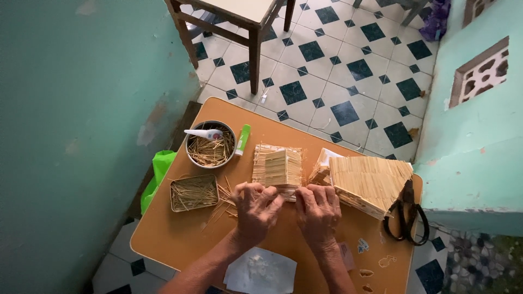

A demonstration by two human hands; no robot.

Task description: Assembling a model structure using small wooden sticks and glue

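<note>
Both hands sit side by side at the near-middle of the small orange table [163, 234], fingers pointing away from the person. Left hand [255, 209] and right hand [317, 211] lie close together but not touching, w/ a narrow gap btwn them. Each presses its fingertips on the near edge of a small toothpick panel piece [278, 167], a ridged, roof-like block of pale sticks. The piece lies just beyond the fingertips, i.e. farther from the person, roughly centred btwn the 2 hands. Fingers are bent down onto it; whether they pinch it or just rest on top can't be told from this angle.

Right of that, just beside the right hand, stands a bigger toothpick house model [370, 182] w/ a sloped stick roof; it looks to touch or nearly touch the smaller piece at its left corner. Black scissors [406, 218] lie at the table's right edge, against the model.

Left of the left hand: a shallow rectangular tin [194, 193] full of toothpicks, w/ loose sticks [222, 204] spilled btwn tin & hand. Behind it a round metal bowl [211, 144] also holds sticks, w/ a white glue tube [203, 133] lying across the rim. A green-capped glue stick [243, 139] lies just right of the bowl.

Near edge: a white paper scrap [261, 271] btwn the forearms. A green plastic bag [158, 174] hangs off the left side. Tiled floor [348, 81] and a wooden chair [239, 27] beyond.
</note>
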